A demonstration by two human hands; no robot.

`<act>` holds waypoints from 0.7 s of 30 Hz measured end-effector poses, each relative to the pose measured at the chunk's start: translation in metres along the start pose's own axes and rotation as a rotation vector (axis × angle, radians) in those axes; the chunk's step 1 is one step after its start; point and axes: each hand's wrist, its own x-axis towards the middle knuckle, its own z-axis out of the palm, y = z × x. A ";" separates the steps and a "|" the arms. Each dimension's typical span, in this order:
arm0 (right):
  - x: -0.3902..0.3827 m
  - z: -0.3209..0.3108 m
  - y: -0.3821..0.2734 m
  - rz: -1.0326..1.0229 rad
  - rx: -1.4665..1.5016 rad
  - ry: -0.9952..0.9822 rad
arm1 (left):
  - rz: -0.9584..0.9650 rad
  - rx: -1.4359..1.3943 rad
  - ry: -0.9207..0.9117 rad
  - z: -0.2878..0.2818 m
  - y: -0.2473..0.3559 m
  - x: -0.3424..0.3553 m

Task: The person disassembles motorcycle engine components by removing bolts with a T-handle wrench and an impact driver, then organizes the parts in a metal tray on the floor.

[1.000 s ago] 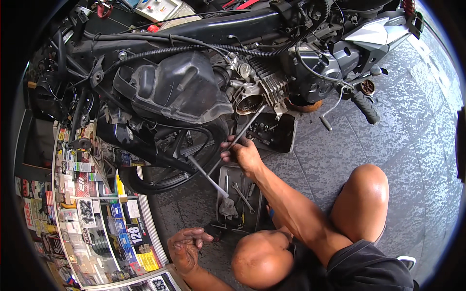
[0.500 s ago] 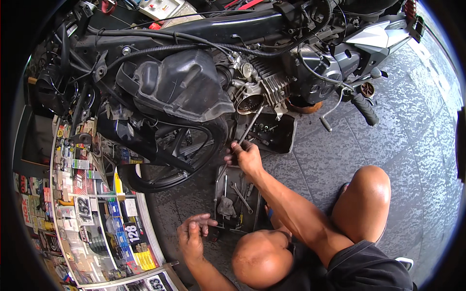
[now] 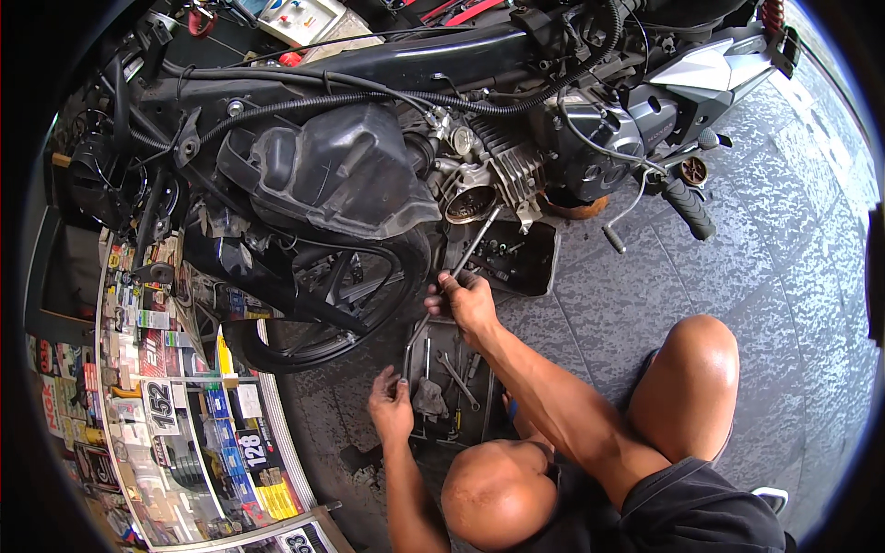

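My right hand [image 3: 461, 300] grips a long metal wrench bar [image 3: 475, 241], whose upper end reaches the engine's open round housing [image 3: 468, 203] below the finned cylinder [image 3: 512, 161]. The bar bends below that hand, and my left hand [image 3: 392, 403] has its fingers curled at the lower end. Under and beside my hands, a shallow tray [image 3: 489, 405] holds wrenches, a rag and small tools. A black tray of loose metal parts [image 3: 544, 263] lies under the engine.
The partly stripped motorcycle spans the top, with its wheel [image 3: 369, 327] at left. A curved glass display case [image 3: 198, 442] of packaged goods borders the left. My knees [image 3: 682, 359] are at bottom and right, over grey floor tiles [image 3: 765, 295]. A cluttered tray [image 3: 304, 20] sits behind.
My left hand has moved up and right to the bar's lower end and closed. The bar's lower section has changed angle, while my right hand keeps its grip in about the same place.
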 end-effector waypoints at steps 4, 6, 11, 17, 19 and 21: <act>0.003 -0.005 -0.001 -0.004 0.016 0.018 | -0.500 -0.200 -0.425 0.034 0.003 0.008; 0.000 0.003 0.000 -0.024 0.036 0.014 | -0.552 -0.585 -0.503 0.059 0.000 0.003; 0.008 -0.004 0.000 -0.015 0.081 0.039 | -0.541 -1.456 -0.307 0.115 0.053 0.030; 0.008 -0.002 -0.008 0.014 -0.157 -0.042 | -0.171 -1.754 -0.374 0.123 0.055 0.061; 0.010 -0.002 -0.012 -0.065 -0.328 0.047 | -0.292 -1.450 0.001 0.128 0.074 0.054; 0.013 -0.004 -0.010 -0.124 -0.475 0.049 | -0.301 -1.400 0.012 0.129 0.082 0.053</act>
